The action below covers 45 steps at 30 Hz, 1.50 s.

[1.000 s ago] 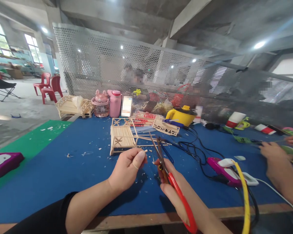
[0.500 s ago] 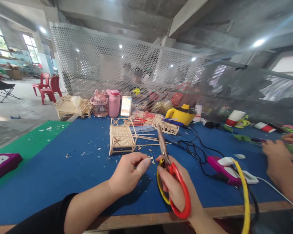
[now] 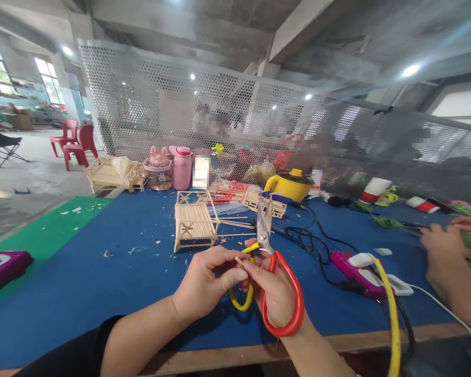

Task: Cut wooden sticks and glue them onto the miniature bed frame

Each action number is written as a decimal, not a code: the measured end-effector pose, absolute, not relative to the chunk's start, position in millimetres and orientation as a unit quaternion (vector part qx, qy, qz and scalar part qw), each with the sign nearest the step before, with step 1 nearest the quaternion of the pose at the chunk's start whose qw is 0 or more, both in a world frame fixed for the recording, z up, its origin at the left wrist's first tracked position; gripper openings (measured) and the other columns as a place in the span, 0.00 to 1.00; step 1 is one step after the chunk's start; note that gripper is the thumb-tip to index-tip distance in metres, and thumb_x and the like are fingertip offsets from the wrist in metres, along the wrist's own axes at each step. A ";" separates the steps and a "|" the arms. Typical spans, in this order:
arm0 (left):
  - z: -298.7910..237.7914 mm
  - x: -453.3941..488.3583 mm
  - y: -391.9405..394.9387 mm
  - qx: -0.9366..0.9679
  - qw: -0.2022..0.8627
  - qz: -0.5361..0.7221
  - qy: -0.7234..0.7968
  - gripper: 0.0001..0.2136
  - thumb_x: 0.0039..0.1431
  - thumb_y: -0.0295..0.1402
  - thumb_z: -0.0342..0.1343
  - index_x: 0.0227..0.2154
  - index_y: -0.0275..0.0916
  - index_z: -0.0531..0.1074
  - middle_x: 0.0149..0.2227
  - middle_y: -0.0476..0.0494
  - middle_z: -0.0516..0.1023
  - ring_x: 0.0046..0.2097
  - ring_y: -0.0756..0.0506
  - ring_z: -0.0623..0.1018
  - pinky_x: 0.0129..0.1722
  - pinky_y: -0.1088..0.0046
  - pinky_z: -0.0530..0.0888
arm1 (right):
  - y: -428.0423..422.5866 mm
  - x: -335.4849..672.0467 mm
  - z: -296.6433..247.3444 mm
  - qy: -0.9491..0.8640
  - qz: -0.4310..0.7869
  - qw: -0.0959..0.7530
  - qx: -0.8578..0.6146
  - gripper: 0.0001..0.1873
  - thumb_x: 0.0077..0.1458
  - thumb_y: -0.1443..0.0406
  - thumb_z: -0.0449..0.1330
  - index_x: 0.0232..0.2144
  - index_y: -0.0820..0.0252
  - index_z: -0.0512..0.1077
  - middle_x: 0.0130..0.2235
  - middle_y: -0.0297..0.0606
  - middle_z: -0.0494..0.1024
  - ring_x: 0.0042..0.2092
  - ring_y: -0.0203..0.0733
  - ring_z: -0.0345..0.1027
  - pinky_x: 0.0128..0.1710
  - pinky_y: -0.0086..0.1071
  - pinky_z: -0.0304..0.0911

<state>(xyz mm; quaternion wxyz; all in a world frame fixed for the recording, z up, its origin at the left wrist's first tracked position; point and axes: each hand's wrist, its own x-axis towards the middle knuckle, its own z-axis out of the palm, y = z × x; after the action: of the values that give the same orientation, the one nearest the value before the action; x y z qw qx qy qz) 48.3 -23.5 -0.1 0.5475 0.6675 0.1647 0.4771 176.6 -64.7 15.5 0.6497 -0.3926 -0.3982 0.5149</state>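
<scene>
Between thumb and fingers, my left hand (image 3: 209, 280) pinches a short thin wooden stick (image 3: 239, 261). My right hand (image 3: 277, 290) is closed around scissors (image 3: 264, 238) with one red and one yellow handle, its thumb and finger meeting the stick too. The scissor blades point away from me and stand slightly apart. Just beyond my hands is a small model bed (image 3: 196, 222) made of wooden sticks, with loose sticks (image 3: 235, 225) at its right side.
Behind lie another stick frame (image 3: 269, 203), a yellow pot (image 3: 292, 186), a pink bottle (image 3: 181, 168) and a jug (image 3: 159, 170). A purple power strip (image 3: 361, 272) with cables is at right. Another person's hands (image 3: 445, 243) work farther right. A second stick model (image 3: 115, 174) sits at back left.
My right hand has come left to meet my left hand at the stick. The scissors have turned more upright and their blades have parted.
</scene>
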 end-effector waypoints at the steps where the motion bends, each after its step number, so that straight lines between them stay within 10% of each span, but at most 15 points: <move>1: 0.7 48.4 -24.1 0.667 0.547 0.478 0.163 0.10 0.54 0.35 0.57 0.38 0.37 0.74 0.27 0.46 0.72 0.29 0.49 0.75 0.30 0.73 0.71 | -64.4 176.2 13.8 -0.399 0.514 0.650 -0.393 0.32 0.43 0.62 0.66 0.49 0.55 0.59 0.25 0.30 0.74 0.23 0.31 0.63 0.21 0.24 0.59; 14: 4.8 49.7 -22.8 0.674 0.557 0.421 0.240 0.16 0.62 0.43 0.41 0.25 0.38 0.61 0.24 0.52 0.62 0.27 0.52 0.64 0.29 0.75 0.64 | -84.9 203.1 37.3 -0.586 0.329 0.515 -0.532 0.20 0.51 0.50 0.57 0.41 0.56 0.65 0.27 0.31 0.66 0.25 0.33 0.59 0.23 0.27 0.57; 28: 6.7 48.7 -29.0 0.809 0.470 0.287 0.207 0.10 0.57 0.35 0.50 0.30 0.35 0.74 0.29 0.46 0.72 0.31 0.50 0.70 0.33 0.75 0.66 | -95.4 267.1 22.6 -0.657 0.040 0.075 -0.749 0.17 0.50 0.55 0.55 0.41 0.56 0.71 0.36 0.45 0.79 0.37 0.53 0.73 0.32 0.37 0.65; 34: 1.2 51.7 -24.1 0.725 0.561 0.307 0.255 0.15 0.55 0.42 0.53 0.31 0.34 0.76 0.26 0.48 0.72 0.27 0.51 0.68 0.30 0.76 0.66 | -84.4 260.5 37.9 -0.700 0.022 0.132 -0.702 0.19 0.49 0.63 0.58 0.45 0.56 0.72 0.44 0.44 0.75 0.44 0.52 0.70 0.41 0.41 0.64; 41: 4.1 49.9 -16.5 0.624 0.675 0.322 0.227 0.22 0.48 0.53 0.55 0.21 0.34 0.68 0.20 0.52 0.66 0.22 0.55 0.65 0.25 0.77 0.64 | -64.8 210.7 51.2 -0.703 0.356 0.356 -0.502 0.11 0.55 0.60 0.56 0.39 0.53 0.75 0.34 0.33 0.78 0.36 0.39 0.73 0.38 0.33 0.67; 45: 8.2 42.2 -9.4 0.649 0.663 0.296 0.226 0.21 0.50 0.52 0.53 0.24 0.34 0.68 0.23 0.50 0.68 0.23 0.54 0.66 0.26 0.77 0.65 | -48.5 209.1 56.6 -0.738 0.323 0.343 -0.482 0.07 0.54 0.63 0.58 0.31 0.55 0.75 0.28 0.32 0.77 0.31 0.36 0.71 0.33 0.30 0.65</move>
<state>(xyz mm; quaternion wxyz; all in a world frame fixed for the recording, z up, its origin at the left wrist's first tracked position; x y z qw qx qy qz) 42.2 -9.4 8.2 0.6634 0.6492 0.2260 0.2956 209.1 -48.5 56.6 0.3435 -0.4819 -0.7384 0.3233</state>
